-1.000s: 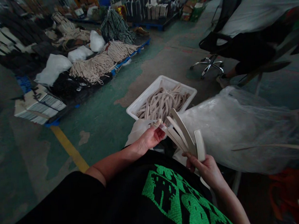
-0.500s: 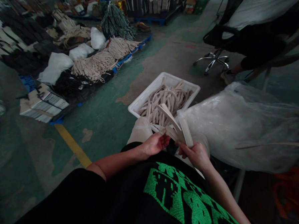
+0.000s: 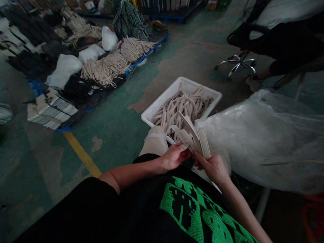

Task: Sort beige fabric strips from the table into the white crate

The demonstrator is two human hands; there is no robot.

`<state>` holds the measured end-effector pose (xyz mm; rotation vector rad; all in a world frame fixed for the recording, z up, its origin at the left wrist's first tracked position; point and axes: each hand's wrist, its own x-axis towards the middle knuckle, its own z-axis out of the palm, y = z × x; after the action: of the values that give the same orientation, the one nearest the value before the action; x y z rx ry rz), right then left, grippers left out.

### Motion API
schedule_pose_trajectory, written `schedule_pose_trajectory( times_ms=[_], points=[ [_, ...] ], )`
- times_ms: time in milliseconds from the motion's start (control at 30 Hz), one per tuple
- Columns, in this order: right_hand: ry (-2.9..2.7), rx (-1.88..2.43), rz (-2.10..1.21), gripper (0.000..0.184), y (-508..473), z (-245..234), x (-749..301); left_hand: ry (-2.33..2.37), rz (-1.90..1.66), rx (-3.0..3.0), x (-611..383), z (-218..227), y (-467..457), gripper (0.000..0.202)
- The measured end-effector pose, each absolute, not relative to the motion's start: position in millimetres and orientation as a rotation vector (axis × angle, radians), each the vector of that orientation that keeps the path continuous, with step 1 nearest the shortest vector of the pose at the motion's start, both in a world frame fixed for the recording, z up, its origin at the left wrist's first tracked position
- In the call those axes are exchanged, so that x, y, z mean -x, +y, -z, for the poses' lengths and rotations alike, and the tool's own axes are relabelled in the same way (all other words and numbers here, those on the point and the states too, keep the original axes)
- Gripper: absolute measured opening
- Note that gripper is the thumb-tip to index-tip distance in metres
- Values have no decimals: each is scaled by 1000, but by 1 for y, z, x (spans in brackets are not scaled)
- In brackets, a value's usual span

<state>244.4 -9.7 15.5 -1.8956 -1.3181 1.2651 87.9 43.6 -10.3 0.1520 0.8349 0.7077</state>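
Observation:
Over my lap, my right hand (image 3: 212, 166) is closed round a beige strap (image 3: 205, 144), whose flat lengths stand up above the fingers. My left hand (image 3: 176, 157) pinches part of the strap's bent length between thumb and fingers, close beside the right hand. A pale thin loop curves up near the left fingertips. Just beyond my knees stands a white plastic bin (image 3: 156, 106), filled with a tangle of similar beige straps (image 3: 174, 108). The ends of the held piece overlap the bin's near side in view, and the fingers hide its lower part.
Clear plastic sheeting (image 3: 238, 135) bulges at my right. A person sits on a wheeled chair (image 3: 239, 63) at the upper right. Pallets to the left carry bundles of beige cords (image 3: 105, 69), white bags (image 3: 64, 71) and a strapped stack (image 3: 51, 110). A yellow line (image 3: 80, 154) marks the floor.
My left hand has come up slightly and nearer to the right hand, and the pale loop beside its fingertips now arches higher. The whole view has shifted a little.

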Motion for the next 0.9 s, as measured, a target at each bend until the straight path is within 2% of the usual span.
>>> schedule_pose_trajectory(
  times_ms=[200,433,633,900],
  points=[
    [-1389,1881,-1270,46,-22,-15,-261,915,-870,-157,-76,12,64,37],
    [-1391,1949,-1105,52,-17,-30,-254,880,-834,-189,-83,9,59,45],
    [-1438,1869,-1204,49,0,-30,-249,923,-867,-218,-81,7,61,56],
    [-1437,1865,-1110,48,7,-29,-241,884,-863,-328,-88,4,54,54]
  ],
)
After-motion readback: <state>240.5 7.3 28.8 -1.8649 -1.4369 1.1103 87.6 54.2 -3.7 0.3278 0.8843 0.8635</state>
